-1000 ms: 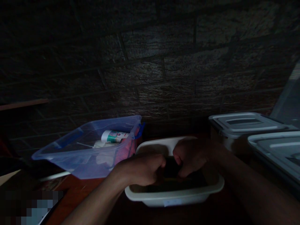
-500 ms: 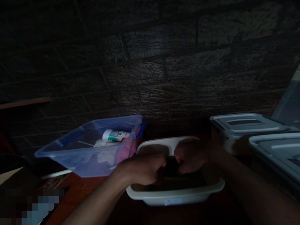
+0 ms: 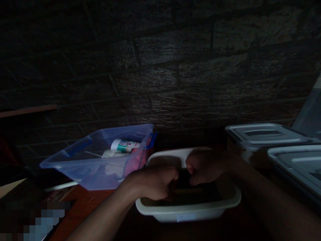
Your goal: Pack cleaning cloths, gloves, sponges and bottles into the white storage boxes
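Both my hands are down inside a cream-coloured plastic basin [image 3: 187, 209] with a pale label on its front. My left hand [image 3: 157, 182] is closed with the knuckles up, in the left half of the basin. Facing it on the right, my right hand [image 3: 205, 167] is also closed, its fingers curled in. Between and below the hands lies something dark [image 3: 184, 177], too dim to make out. A thin yellowish strip [image 3: 189, 191] shows near the basin's front wall. What the fingers grip is hidden in shadow.
Left of the basin stands a clear bluish plastic bin [image 3: 87, 174] holding a white and green bottle [image 3: 124, 146] and pink cloth [image 3: 135, 162]. Lidded boxes [image 3: 265, 133] stand at the right. Behind rises a dark brick wall [image 3: 160, 77]. The reddish-brown tabletop [image 3: 80, 204] lies below.
The view has shifted very slightly. My hands stay closed in the basin in almost the same place, and the bin and boxes have not moved.
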{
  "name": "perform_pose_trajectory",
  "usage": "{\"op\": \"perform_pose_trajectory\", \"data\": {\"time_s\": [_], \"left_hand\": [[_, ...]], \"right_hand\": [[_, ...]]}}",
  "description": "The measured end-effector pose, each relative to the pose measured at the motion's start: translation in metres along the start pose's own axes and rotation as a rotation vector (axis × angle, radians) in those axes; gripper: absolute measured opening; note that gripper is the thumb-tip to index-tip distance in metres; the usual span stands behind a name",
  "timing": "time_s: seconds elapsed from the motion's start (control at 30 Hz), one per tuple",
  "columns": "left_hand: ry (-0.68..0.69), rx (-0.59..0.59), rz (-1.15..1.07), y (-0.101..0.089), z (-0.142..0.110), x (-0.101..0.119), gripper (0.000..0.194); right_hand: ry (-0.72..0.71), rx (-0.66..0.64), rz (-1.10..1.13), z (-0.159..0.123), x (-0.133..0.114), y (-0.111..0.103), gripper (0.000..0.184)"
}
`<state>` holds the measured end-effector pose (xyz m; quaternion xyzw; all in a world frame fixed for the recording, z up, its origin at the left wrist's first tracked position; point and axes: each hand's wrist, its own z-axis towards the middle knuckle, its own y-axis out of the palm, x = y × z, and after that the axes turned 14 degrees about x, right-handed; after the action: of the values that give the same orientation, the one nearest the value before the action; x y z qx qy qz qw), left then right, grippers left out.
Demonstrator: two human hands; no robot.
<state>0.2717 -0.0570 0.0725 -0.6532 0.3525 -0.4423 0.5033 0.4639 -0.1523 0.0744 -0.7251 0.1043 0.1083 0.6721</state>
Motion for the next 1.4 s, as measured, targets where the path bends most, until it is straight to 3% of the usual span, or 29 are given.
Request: {"op": "perform_pose_trajectory", "data": {"time_s": [0.13,0.33,0.63,0.93,1.17,1.4], "left_hand": [[-0.013,-0.01,0.019,-0.001,-0.002,0.0,0.034],[-0.062,-0.044,0.072,0.008,0.002,-0.006,0.035],[0.062,0.23,0.146,0.004,-0.005,0.002,0.031],[0.166,0.327,0.021,0.001,0.0,0.007,0.035],[0.167,0.404,-0.011,-0.004,0.0,0.006,0.031],[0.148,0.435,0.038,-0.001,0.0,0.004,0.032]], "right_hand": [[0.038,0.054,0.016,-0.008,-0.005,-0.005,0.03],[0.01,0.046,0.005,-0.002,-0.008,0.005,0.023],[0.04,0.107,0.072,-0.003,-0.004,0.005,0.03],[-0.177,0.491,0.282,0.005,0.001,0.01,0.018],[-0.235,0.524,0.408,0.017,0.011,0.016,0.01],[-0.255,0.656,0.393,0.016,0.01,0.007,0.011]]}}
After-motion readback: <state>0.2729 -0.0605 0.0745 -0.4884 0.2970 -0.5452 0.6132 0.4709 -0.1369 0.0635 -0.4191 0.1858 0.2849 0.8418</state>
